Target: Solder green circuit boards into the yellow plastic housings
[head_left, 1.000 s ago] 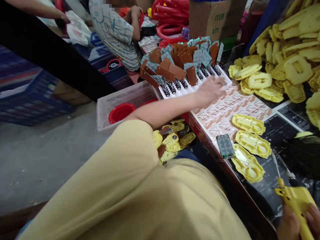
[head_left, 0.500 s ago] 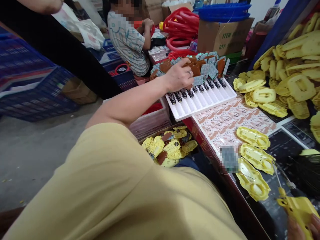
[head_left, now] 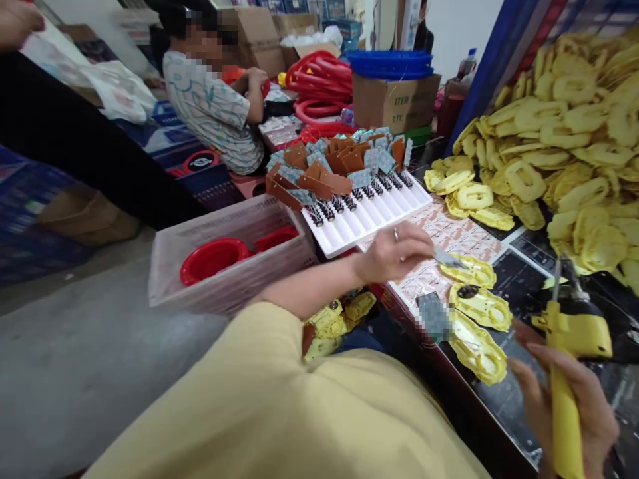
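Observation:
My left hand (head_left: pixel 397 253), with a ring on one finger, pinches a small grey circuit board (head_left: pixel 449 258), blurred, over the farthest yellow plastic shell (head_left: pixel 476 271). A dark round part (head_left: pixel 468 291) is over the middle shell (head_left: pixel 492 311); whether it hangs from the board I cannot tell. The nearest shell (head_left: pixel 476 349) lies beside them, hollow side up. At lower right my right hand (head_left: pixel 574 399) is wrapped round the handle of a yellow soldering gun (head_left: pixel 574 332), its thin metal tip pointing away from me. A pixelated grey patch (head_left: pixel 434 318) sits left of the shells.
A white ridged tray (head_left: pixel 369 223) bears wired black parts and brown circuit boards (head_left: pixel 324 179). Yellow shells (head_left: pixel 574 153) are heaped at right. A translucent crate (head_left: pixel 229 286) holds red rings. A box of yellow parts (head_left: pixel 339 319) is below the table edge. Another person (head_left: pixel 210 106) sits behind.
My left hand has come from the boards on the tray to the yellow shells, now with a circuit board. My right hand has raised the soldering gun and turned it more upright.

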A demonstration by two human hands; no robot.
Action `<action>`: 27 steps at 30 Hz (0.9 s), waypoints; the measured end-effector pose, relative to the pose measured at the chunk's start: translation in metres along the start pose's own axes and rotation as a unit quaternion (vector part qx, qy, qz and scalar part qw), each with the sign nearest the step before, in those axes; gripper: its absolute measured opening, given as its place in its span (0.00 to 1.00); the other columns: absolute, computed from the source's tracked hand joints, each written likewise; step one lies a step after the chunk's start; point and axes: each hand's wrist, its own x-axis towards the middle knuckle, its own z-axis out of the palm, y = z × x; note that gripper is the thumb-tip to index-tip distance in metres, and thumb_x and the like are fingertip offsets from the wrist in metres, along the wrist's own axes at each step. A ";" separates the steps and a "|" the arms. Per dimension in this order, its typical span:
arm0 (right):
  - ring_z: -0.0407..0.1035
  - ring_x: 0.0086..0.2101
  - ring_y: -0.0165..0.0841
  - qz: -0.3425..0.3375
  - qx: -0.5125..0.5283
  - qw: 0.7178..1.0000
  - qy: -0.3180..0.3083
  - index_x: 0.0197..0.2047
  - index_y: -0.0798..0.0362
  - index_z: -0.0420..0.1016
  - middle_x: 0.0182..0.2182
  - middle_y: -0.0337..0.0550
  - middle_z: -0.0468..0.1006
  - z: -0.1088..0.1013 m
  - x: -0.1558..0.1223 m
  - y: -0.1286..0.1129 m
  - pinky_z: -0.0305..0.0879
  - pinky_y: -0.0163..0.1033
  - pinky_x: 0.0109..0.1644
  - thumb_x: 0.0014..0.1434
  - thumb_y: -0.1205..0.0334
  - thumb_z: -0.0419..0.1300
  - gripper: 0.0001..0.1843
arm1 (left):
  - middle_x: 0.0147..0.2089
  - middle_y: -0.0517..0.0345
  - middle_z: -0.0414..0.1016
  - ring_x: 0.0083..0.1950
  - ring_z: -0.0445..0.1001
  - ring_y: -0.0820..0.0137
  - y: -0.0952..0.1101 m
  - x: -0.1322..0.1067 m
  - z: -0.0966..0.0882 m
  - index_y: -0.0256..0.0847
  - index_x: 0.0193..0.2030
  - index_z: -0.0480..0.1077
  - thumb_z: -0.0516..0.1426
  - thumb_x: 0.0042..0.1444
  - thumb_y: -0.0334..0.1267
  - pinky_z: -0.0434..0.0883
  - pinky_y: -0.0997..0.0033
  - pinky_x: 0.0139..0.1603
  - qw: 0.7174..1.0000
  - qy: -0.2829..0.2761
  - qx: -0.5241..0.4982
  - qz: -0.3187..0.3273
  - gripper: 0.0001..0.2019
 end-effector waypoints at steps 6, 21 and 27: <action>0.85 0.36 0.42 -0.009 0.192 0.979 0.064 0.52 0.44 0.72 0.44 0.41 0.87 0.036 0.020 -0.028 0.83 0.41 0.33 0.53 0.56 0.82 0.30 | 0.35 0.50 0.80 0.39 0.80 0.68 0.061 -0.015 0.087 0.43 0.34 0.76 0.60 0.71 0.61 0.81 0.65 0.44 0.959 0.057 -0.255 -0.108 0.24; 0.82 0.33 0.37 -0.180 -0.141 0.974 -0.004 0.54 0.45 0.77 0.39 0.39 0.86 -0.001 0.021 -0.038 0.82 0.39 0.40 0.67 0.62 0.72 0.15 | 0.51 0.50 0.89 0.58 0.84 0.59 0.061 0.052 0.052 0.40 0.45 0.86 0.69 0.59 0.53 0.76 0.64 0.64 0.836 -0.326 -0.312 -0.313 0.18; 0.78 0.30 0.36 -0.212 -0.203 0.956 -0.019 0.57 0.44 0.75 0.35 0.37 0.84 0.002 0.022 -0.042 0.78 0.38 0.37 0.69 0.63 0.70 0.16 | 0.38 0.54 0.87 0.42 0.84 0.69 0.073 0.053 0.072 0.37 0.35 0.83 0.73 0.56 0.42 0.78 0.72 0.50 0.818 -0.249 -0.377 -0.357 0.10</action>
